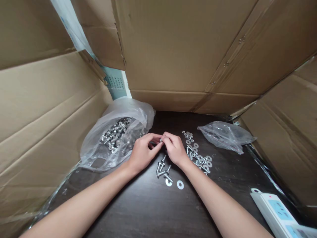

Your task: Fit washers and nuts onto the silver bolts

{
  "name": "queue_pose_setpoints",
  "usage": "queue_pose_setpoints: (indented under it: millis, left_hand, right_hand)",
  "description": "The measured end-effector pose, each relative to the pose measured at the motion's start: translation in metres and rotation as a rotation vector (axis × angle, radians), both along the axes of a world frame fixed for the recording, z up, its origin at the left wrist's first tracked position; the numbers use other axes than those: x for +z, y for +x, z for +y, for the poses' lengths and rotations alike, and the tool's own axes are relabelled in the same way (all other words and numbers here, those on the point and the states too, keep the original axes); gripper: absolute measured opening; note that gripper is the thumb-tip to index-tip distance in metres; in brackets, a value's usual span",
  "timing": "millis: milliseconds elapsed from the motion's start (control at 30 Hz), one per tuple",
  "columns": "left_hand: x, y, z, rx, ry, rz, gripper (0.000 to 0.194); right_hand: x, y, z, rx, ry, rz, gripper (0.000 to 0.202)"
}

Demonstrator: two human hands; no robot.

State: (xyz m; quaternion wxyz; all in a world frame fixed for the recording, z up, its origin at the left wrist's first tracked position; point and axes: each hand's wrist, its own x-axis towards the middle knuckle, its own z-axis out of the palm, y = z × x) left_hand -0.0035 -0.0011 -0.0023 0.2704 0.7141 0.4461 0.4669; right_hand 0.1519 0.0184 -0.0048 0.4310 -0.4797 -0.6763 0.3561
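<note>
Left hand (143, 148) and right hand (175, 150) together pinch a metal piece (160, 140); seemingly fitted bolts (162, 165) lie nearer, loose fasteners (200, 159) right.

Soft light here; pale glare on dark tabletop (143, 195) below my fingers (157, 150); upper-left cardboard (32, 29) shadowed; edges stretched; metal bit (160, 139) blurry.

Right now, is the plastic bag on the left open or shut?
The plastic bag is open: metal hardware shows sharply through its mouth, hazily through its side.
</note>
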Motion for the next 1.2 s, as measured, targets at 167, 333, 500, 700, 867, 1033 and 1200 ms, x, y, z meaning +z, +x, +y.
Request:
queue_pose_setpoints:
  millis: [167,333,500,700,867,1033,1200]
  left_hand:
    - [-0.0023,0.0000,0.0009,0.014,-0.001,-0.020,0.014]
    - [-0.0025,0.0011,0.0029,0.022,-0.039,-0.041,0.013]
    - [-0.0028,0.0010,0.0033,0.018,-0.036,-0.030,0.014]
    - [-0.0041,0.0004,0.0031,0.030,-0.016,-0.016,0.016]
    - [-0.0046,0.0002,0.0042,0.051,-0.006,-0.004,0.016]
    - [-0.0036,-0.0001,0.0033,0.044,0.011,0.019,0.014]
    - [-0.0008,-0.0002,0.0006,0.033,0.025,0.040,0.011]
  right_hand:
    - [-0.0009,-0.0004,-0.0001,-0.004,0.026,-0.019,0.039]
    - [0.0016,-0.0014,-0.0023,-0.058,0.070,-0.024,0.036]
    - [0.0009,-0.0019,-0.0018,-0.069,0.067,-0.043,0.034]
    - [-0.0022,-0.0012,0.0001,-0.057,0.056,-0.063,0.039]
    - [-0.0004,0.0003,-0.0005,-0.015,0.087,-0.048,0.024]
    - [0.0005,0.0008,-0.0005,-0.018,0.083,-0.026,0.020]
    - [0.0016,0.0012,-0.0001,0.012,0.038,-0.031,0.032]
